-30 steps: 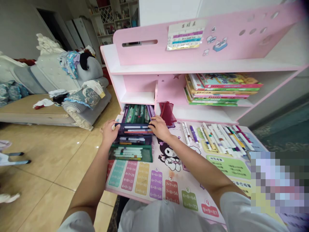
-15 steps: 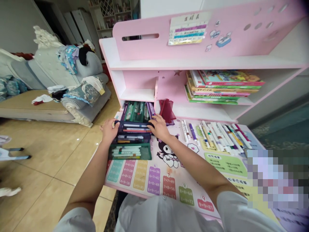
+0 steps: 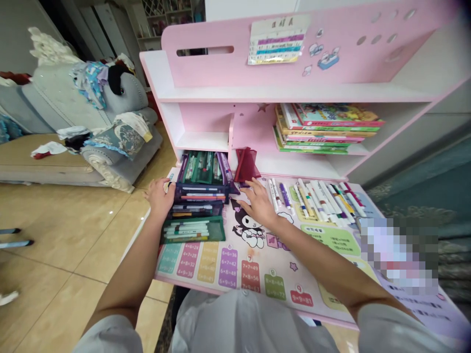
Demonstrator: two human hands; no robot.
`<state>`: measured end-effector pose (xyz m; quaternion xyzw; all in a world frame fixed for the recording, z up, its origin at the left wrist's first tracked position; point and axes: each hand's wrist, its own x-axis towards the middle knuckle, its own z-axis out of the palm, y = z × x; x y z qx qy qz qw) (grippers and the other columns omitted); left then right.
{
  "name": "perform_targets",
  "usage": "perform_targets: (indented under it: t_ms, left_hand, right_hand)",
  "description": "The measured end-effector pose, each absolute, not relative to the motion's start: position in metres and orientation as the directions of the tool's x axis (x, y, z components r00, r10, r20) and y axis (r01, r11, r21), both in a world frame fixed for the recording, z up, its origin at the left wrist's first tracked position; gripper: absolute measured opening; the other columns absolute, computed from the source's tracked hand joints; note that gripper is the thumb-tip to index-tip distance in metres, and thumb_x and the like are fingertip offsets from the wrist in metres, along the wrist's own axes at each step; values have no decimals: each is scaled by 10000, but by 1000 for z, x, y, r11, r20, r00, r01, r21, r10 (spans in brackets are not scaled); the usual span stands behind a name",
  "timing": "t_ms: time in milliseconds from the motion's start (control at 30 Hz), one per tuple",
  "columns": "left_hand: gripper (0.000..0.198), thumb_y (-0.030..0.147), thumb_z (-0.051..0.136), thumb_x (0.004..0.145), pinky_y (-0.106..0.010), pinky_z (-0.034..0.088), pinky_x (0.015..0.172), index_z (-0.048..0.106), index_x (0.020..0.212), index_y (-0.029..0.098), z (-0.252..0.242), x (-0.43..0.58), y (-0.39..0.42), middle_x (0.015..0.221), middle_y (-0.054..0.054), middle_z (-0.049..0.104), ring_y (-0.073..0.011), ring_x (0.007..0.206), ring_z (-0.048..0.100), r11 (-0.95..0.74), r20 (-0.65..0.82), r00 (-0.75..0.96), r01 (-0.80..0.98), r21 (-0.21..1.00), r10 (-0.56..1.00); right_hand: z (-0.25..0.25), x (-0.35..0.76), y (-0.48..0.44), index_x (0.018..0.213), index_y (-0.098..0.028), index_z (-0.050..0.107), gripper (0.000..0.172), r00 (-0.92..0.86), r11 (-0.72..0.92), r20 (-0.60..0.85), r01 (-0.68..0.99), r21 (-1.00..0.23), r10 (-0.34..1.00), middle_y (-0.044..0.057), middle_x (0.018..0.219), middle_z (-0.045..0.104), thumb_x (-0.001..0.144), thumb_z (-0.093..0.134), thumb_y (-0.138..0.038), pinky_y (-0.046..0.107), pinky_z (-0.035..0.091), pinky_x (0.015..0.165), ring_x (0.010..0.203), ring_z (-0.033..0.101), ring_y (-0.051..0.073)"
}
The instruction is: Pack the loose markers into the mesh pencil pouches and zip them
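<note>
An unfolded pen case [image 3: 198, 206] with several tiers of pens lies on the pink desk [image 3: 235, 264], on its left side. My left hand [image 3: 160, 197] rests against the case's left edge, fingers curled on it. My right hand [image 3: 257, 203] hovers flat over the desk mat just right of the case, fingers spread, holding nothing. A row of loose markers [image 3: 316, 201] lies to the right of that hand. A dark red mesh pouch [image 3: 246, 164] stands behind it under the shelf.
A stack of books [image 3: 320, 130] sits on the lower shelf of the pink hutch [image 3: 279, 93]. A grey sofa [image 3: 91, 127] with clothes stands to the left on the tiled floor [image 3: 73, 230]. A blurred patch covers the desk's right part.
My right hand has left the right end of the pen case and moved rightwards onto the mat, fingers opening. My left hand stays at the case. The view has shifted slightly.
</note>
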<state>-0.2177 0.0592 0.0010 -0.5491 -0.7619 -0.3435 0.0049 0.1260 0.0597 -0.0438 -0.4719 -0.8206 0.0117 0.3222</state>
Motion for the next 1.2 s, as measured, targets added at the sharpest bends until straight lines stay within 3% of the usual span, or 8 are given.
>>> perform_targets:
  t_ms: [233,333,533,767,1033,1200]
  left_hand:
    - [247,390,559,921,-681,153,1171,656,1068,218,12,-180,47,1382,-153,599,-363,1437,376,72,526,-347,878,473,777]
    - [257,411,549,934,-688,111,1172,656,1076,225,18,-148,39,1393,-141,591,-368,1449,362,-45,565,-220,908,417,795]
    - [199,383,587,922,-680,149,1165,680,1014,234,14,-68,33,1329,-121,642,-361,1415,424,-258,561,11,895,363,828]
    - [157,319,582,917,-711,150,1168,671,1023,244,-10,-9,29,1347,-114,640,-364,1418,430,-356,509,130,855,377,851]
    - [162,300,616,892,-701,178,1165,665,1038,252,-17,-18,21,1378,-109,621,-369,1431,413,-328,513,77,846,419,855]
    - [163,286,619,889,-709,193,1154,665,1042,256,-17,-24,21,1359,-113,630,-371,1420,423,-323,501,65,833,449,863]
  right_hand:
    - [-47,180,37,1038,-175,709,295,-182,383,567,887,-259,803,175,1349,583,940,548,-402,612,367,1143,1424,388,396]
    - [-47,196,37,961,-163,724,271,-68,266,555,921,-285,829,188,1338,588,919,570,-382,617,360,1141,1415,387,411]
    - [-52,214,47,870,-176,730,210,70,158,523,912,-379,849,179,1312,598,872,594,-337,620,342,1142,1415,371,411]
    - [-32,191,78,879,-190,747,194,29,176,448,896,-408,894,177,1321,618,868,607,-324,643,344,1113,1420,375,407]
    - [-4,113,118,1081,-134,733,292,-231,309,320,926,-218,919,192,1532,468,872,620,-303,687,207,1188,1517,224,400]
    - [-12,88,130,1181,-87,704,378,-158,198,231,967,-162,960,221,1566,421,832,580,-161,749,177,1165,1533,174,431]
